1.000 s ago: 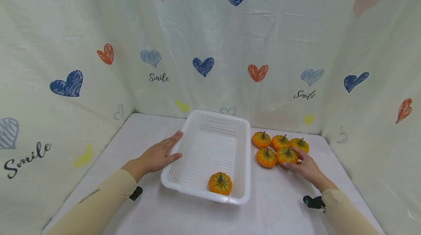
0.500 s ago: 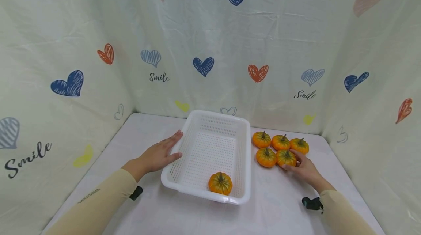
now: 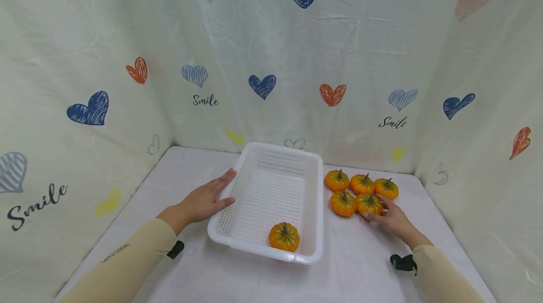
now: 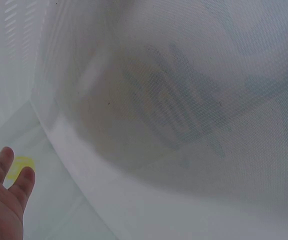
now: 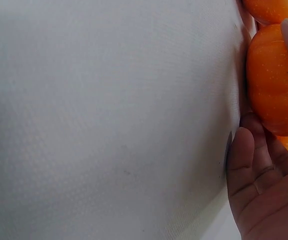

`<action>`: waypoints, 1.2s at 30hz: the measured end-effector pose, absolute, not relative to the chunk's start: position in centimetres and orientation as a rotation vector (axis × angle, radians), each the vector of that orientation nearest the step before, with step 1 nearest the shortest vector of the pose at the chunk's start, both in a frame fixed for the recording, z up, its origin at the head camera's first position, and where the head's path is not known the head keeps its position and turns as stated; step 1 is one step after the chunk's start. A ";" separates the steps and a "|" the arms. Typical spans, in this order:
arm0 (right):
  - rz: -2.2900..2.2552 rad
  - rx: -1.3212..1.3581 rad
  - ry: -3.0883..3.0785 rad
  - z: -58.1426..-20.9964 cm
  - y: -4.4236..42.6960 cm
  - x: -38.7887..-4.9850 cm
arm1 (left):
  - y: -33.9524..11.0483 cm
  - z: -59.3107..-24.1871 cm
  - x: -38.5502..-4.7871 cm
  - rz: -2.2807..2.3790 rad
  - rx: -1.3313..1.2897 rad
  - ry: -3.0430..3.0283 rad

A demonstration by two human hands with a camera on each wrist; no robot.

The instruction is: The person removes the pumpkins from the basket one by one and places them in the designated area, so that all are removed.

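Observation:
A white plastic basket (image 3: 320, 208) stands on the table with one small orange pumpkin (image 3: 284, 236) in its near right corner. My left hand (image 3: 203, 199) lies along the basket's left rim, its fingers extended. To the right of the basket, my right hand (image 3: 394, 218) holds a small pumpkin (image 3: 368, 204) from its right side, thumb in front and fingers behind. In the right wrist view that pumpkin (image 5: 274, 80) sits between the thumb and the fingers, low against the tablecloth. The left wrist view shows only some fingertips of the left hand (image 4: 6, 195).
More small pumpkins stand close around the held one: one on its left (image 3: 343, 203) and a back row with a left pumpkin (image 3: 337, 180), a middle pumpkin (image 3: 362, 184) and a right pumpkin (image 3: 386, 188). A heart-printed curtain (image 3: 292, 119) encloses the table (image 3: 356, 265).
My right hand and the pumpkin in it have shifted very slightly left, toward the neighbouring pumpkin. The left hand and the basket have stayed where they were.

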State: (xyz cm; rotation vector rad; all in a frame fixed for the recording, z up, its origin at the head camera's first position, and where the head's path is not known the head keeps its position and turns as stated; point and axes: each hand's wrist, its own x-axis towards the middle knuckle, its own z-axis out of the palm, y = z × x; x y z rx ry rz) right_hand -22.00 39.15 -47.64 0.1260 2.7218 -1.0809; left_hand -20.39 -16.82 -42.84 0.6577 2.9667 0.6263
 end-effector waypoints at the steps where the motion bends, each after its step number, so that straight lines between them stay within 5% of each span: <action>1: -1.076 0.124 2.724 -47.6 39.2 -22.0 | -16.8 -42.9 -20.4 0.628 0.659 2.968; 20: -0.999 -0.013 2.868 -43.6 39.4 -20.2 | -16.9 -42.8 -20.5 0.613 0.668 2.980; 36: -1.066 -0.388 2.829 -37.1 32.2 -22.8 | -16.9 -42.9 -20.4 0.612 0.670 2.977</action>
